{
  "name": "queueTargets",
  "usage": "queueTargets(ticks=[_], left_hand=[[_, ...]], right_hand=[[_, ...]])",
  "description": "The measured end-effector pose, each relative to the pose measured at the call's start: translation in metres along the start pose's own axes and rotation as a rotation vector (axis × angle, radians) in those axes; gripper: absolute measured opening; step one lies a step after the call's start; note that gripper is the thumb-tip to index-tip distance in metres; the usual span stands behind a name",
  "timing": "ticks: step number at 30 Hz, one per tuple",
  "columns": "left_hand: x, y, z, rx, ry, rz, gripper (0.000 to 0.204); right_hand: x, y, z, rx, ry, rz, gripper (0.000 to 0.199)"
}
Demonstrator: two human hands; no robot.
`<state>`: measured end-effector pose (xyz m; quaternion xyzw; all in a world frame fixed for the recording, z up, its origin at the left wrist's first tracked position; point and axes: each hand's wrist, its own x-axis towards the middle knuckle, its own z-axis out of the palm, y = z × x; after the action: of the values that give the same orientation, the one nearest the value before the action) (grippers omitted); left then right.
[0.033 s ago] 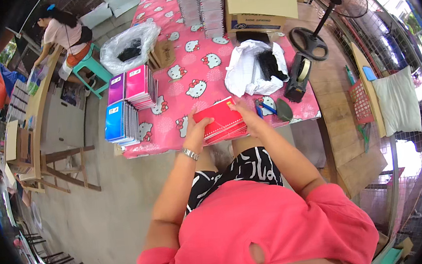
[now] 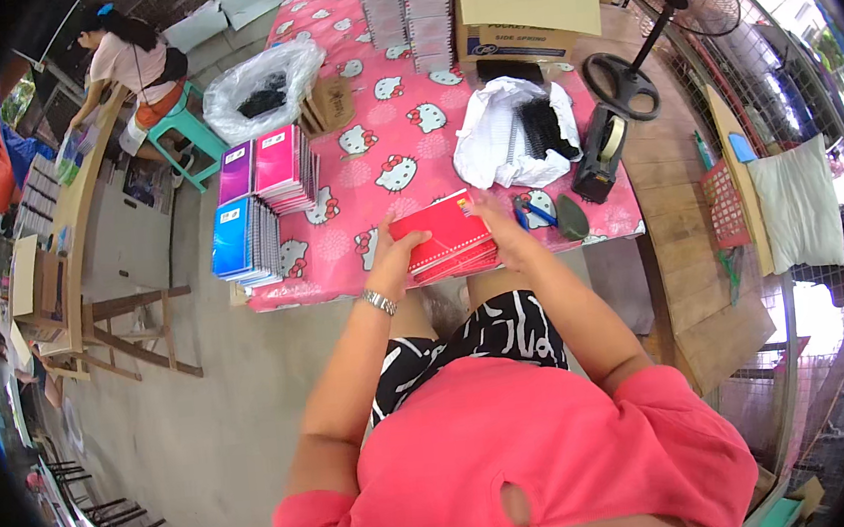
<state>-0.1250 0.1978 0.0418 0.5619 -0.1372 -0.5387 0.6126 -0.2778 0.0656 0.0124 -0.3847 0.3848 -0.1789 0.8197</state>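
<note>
At the near edge of the table, a red notebook pad [image 2: 442, 228] with a row of punched holes along its near side lies over more red pads [image 2: 464, 260]. My left hand [image 2: 396, 251] grips its left end, thumb lying on the cover. The right hand [image 2: 501, 224] is closed around the right end; its fingertips are partly hidden. Just right of that hand are blue-handled scissors [image 2: 535, 215] and a dark rounded object [image 2: 571, 218]. Beyond the pads, crumpled white paper [image 2: 492, 142] holds black wire spirals [image 2: 543, 130].
Blue [image 2: 235, 242], purple [image 2: 236, 174] and pink [image 2: 280, 160] spiral notebooks stand in stacks at left. A tape dispenser [image 2: 600, 157], a fan base [image 2: 620, 87], a carton [image 2: 526, 13] and a plastic bag of black spirals [image 2: 262, 95] surround the work area. Another person [image 2: 134, 73] works at the far left.
The view has shifted very slightly. Both hands keep their hold on the red notebook pad, with barely any movement.
</note>
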Motion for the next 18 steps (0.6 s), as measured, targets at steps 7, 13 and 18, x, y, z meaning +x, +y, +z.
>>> queueTargets(ticks=[7,13,18], left_hand=[[0.029,0.074,-0.001,0.507,-0.083,0.062,0.091],[0.082,0.078,0.039,0.709,-0.651,-0.493,0.091],[0.098,0.074,0.043,1.346,-0.676,-0.490,0.096]], right_hand=[[-0.080,0.044,-0.014,0.483,-0.029,-0.106,0.032],[-0.056,0.032,0.068,0.507,0.002,0.022,0.041],[-0.045,0.017,0.079,0.596,-0.035,0.040,0.050]])
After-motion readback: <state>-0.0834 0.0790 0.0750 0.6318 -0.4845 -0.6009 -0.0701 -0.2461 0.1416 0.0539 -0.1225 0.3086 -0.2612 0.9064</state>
